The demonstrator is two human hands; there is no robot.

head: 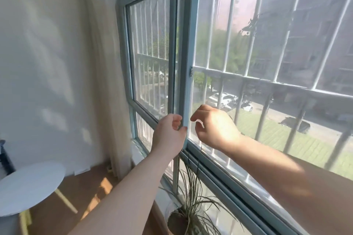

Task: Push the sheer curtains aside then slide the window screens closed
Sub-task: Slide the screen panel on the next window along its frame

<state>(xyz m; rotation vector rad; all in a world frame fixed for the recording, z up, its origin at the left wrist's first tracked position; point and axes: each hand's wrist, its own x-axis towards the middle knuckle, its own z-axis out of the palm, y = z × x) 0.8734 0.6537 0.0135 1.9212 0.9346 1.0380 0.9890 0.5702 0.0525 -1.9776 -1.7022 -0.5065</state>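
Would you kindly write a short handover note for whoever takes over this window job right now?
Left hand: grip closed on the lower edge of the screen frame.
Right hand: beside that frame, fingers curled, apparently not touching it.
Sheer curtain: gathered at the left wall, clear of the window.
Done: curtain pushed aside.
Left: a narrow gap seems to remain left of the frame; slide it fully closed and check the other screen. Mind the potted plant below.

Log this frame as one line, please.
phase: closing screen | left hand: fingers on screen frame stile | right hand: curled beside stile, contact unclear | sheer curtain: bunched left
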